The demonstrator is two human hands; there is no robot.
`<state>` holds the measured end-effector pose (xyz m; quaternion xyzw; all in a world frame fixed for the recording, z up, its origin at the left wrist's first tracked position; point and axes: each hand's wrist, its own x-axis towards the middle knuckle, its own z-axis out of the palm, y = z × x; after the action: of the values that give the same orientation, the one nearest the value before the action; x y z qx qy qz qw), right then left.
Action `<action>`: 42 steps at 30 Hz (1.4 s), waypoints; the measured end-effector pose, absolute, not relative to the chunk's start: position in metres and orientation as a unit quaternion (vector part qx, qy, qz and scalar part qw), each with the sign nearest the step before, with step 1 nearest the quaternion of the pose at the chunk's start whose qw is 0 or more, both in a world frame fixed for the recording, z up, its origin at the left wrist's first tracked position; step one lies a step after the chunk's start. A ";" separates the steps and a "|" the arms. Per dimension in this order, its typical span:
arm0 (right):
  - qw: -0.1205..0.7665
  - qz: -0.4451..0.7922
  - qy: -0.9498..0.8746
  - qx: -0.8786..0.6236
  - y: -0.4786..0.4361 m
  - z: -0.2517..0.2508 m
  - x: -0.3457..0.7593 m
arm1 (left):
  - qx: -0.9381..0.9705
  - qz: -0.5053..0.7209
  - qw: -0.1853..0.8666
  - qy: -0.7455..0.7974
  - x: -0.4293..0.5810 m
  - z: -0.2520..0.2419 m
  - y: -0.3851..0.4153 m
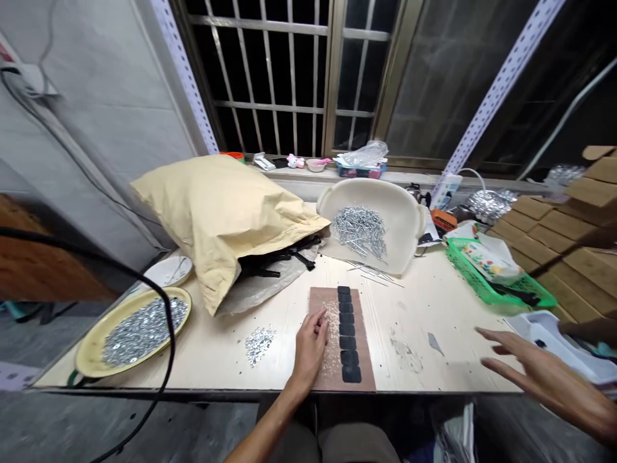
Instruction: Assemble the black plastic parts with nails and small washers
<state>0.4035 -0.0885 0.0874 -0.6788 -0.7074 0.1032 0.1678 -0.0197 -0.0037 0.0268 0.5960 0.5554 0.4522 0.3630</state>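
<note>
My left hand (310,347) rests on the left part of a brown board (366,360) at the table's front edge, its fingers curled down onto small silvery parts scattered on the board. A column of several black pieces (346,332) runs down the board just right of that hand. My right hand (530,366) hovers over the table's right front corner with fingers stretched out and apart, holding nothing. It is nearest a white tray (554,337) at the right edge.
A cream tray (328,199) with a heap of metal screws (360,229) stands behind the board. A yellow plate (87,354) of silvery washers sits front left, a small washer pile (259,341) beside my left hand. A tan sack (216,212), green basket (486,292) and cardboard boxes (569,225) surround them.
</note>
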 end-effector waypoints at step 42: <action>0.248 0.368 -0.815 -0.373 0.222 0.056 0.024 | 0.632 0.319 0.031 0.705 -0.096 0.041 0.113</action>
<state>0.0235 0.2215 0.0562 -0.3733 -0.8146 0.3684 0.2479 -0.0958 0.1133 0.0406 0.6322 0.7054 0.3191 0.0309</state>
